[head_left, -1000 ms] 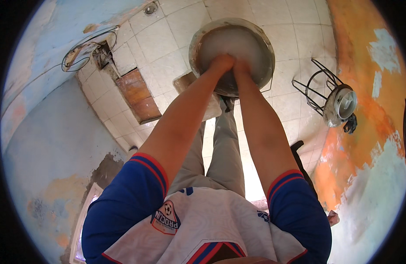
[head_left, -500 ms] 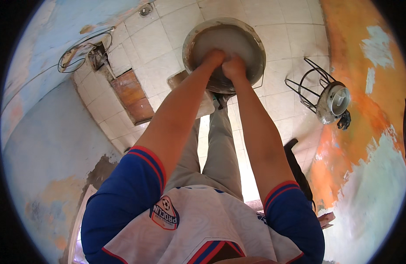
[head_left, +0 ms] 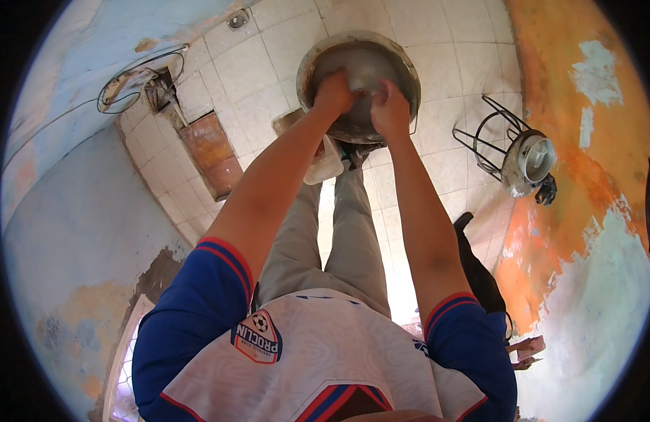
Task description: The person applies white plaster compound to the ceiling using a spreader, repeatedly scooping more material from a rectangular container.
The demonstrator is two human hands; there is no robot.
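Note:
A round bucket (head_left: 308, 116) with a dirty, crusted rim holds cloudy grey water (head_left: 370, 62). Both my hands are over its mouth, close to the water, a small gap between them. My left hand (head_left: 336, 93) is loosely bent with the thumb apart, and some of its fingers are hidden behind the hand. My right hand (head_left: 391, 111) has its thumb and fingers apart, palm turned toward the left one. Nothing held shows in either. A small pale patch, perhaps froth or a splash, lies between them.
A stained, pale block-like piece (head_left: 325, 165) stands beside the bucket near my feet. To the right is a black metal-legged stool (head_left: 488, 137) with a white container (head_left: 538, 158) on it. Brown boards (head_left: 211, 151) and a looped cable (head_left: 121, 88) lie left. Patchy painted walls enclose both sides.
My hands, pressed together low in the bucket before, have come apart and up a little. The right hand's fingers have opened.

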